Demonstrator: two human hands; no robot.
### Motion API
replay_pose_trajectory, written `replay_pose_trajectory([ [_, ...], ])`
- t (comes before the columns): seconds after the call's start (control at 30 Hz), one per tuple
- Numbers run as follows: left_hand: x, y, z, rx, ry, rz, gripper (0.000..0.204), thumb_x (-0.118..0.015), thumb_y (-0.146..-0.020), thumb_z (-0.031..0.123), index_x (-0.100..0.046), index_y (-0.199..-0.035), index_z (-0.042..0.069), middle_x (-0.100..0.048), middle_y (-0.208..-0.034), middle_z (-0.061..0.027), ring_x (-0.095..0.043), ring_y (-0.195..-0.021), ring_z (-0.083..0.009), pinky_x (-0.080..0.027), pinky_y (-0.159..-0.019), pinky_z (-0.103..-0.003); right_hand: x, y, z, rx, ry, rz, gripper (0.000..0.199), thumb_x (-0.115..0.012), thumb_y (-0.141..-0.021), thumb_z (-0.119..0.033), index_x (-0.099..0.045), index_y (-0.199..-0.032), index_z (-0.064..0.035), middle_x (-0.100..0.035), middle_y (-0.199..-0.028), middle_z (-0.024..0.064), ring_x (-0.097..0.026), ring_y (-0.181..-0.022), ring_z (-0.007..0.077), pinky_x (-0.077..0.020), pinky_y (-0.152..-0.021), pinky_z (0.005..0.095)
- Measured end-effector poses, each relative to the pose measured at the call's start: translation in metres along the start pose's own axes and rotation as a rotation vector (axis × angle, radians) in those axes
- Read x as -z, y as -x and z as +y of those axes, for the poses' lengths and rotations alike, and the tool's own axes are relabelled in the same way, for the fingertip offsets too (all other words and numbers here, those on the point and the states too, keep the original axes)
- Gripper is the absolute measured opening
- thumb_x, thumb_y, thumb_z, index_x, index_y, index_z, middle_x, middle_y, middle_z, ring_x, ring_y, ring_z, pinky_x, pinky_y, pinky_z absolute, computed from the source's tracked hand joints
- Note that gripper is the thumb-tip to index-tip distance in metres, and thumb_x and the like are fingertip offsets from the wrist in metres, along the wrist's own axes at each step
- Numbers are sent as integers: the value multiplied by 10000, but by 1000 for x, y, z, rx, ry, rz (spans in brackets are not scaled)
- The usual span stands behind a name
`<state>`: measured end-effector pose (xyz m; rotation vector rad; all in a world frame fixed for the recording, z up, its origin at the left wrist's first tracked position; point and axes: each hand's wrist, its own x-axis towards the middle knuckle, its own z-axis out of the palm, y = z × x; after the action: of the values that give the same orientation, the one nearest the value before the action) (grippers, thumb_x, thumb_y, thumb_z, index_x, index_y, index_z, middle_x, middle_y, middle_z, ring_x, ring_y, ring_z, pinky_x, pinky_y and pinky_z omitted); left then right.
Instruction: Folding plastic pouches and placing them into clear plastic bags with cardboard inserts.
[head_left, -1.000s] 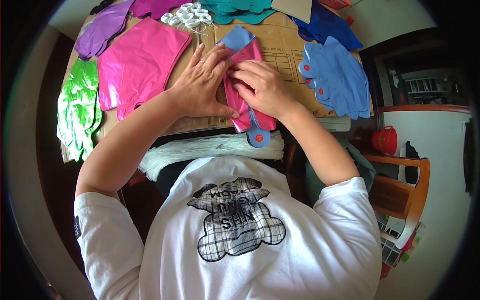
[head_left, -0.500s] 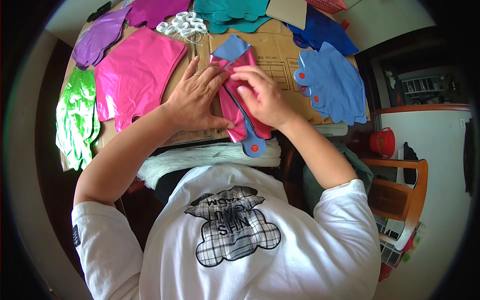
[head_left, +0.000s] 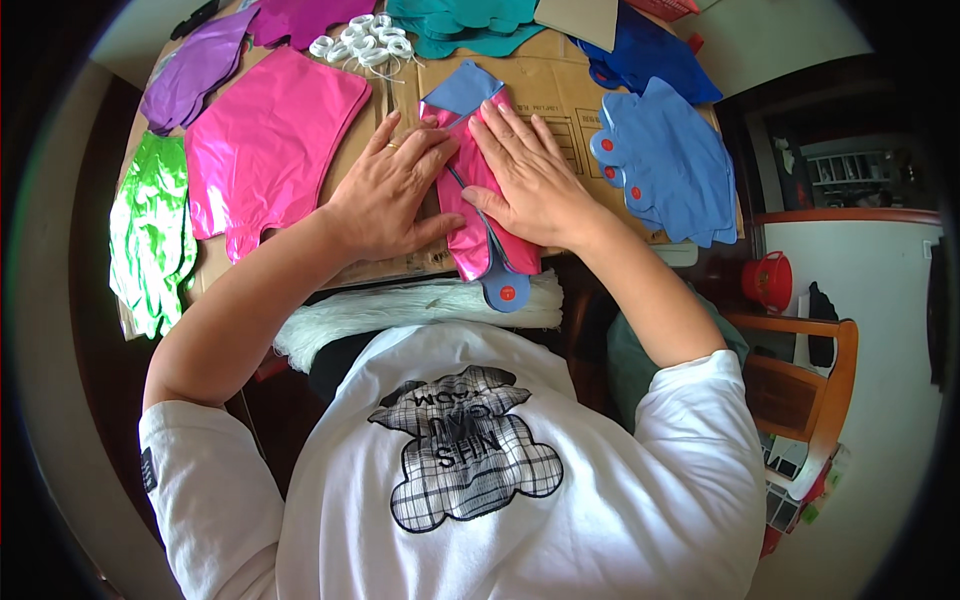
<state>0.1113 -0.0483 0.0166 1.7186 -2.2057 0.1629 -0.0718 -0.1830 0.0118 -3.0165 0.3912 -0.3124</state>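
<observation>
Hands (head_left: 528,182), both released, lay spread over folded pink-and-blue foil (head_left: 474,170); contents of the red bucket (head_left: 767,283) were indiscernible.

A lane of bare brown cardboard surface (head_left: 572,102) separates the right hand (head_left: 530,185) from flat, scalloped pale-blue sheets (head_left: 665,160); coiled white ribbons (head_left: 365,42) and scalloped teal sheets (head_left: 460,25) obstruct the far side; glossy pink sheeting (head_left: 275,140) crowds the left hand (head_left: 395,195).

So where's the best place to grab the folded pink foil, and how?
Probably pinch the rounded blue tab of the folded pink foil, coming from the person's side: it pokes out past the near edge of the cardboard, so it looks easy to reach.
</observation>
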Motion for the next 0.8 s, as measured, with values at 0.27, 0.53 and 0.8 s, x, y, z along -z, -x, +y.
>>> replay_pose_trajectory([
  [0.27,2,-1,-1,-3,-1,-31,897,-639,-717,617,-398,-1334,12,-450,-1287,-141,-397,-1284,-287,-204,-1121,-506,2,26,-24,-84,10,-4,869,-418,-877,-614,-251,-1431,34,-202,-1494,258,-169,-1400,385,-88,-1129,525],
  [0.53,3,-2,5,37,-43,-78,1119,-663,-570,739,-381,-1337,-25,-444,-1286,-152,-387,-1293,-275,-176,-1138,-501,18,103,-71,-129,-80,-110,847,-421,-885,-577,-228,-1439,33,-185,-1502,248,-178,-1393,402,-91,-1110,557],
  [0.8,6,-4,12,72,-74,-140,1213,-632,-518,807,-360,-1343,-40,-417,-1301,-169,-368,-1309,-283,-140,-1151,-483,59,58,7,-572,-1054,131,293,-547,-942,-169,-586,-1145,37,-646,-1052,123,-629,-937,164,-516,-792,291],
])
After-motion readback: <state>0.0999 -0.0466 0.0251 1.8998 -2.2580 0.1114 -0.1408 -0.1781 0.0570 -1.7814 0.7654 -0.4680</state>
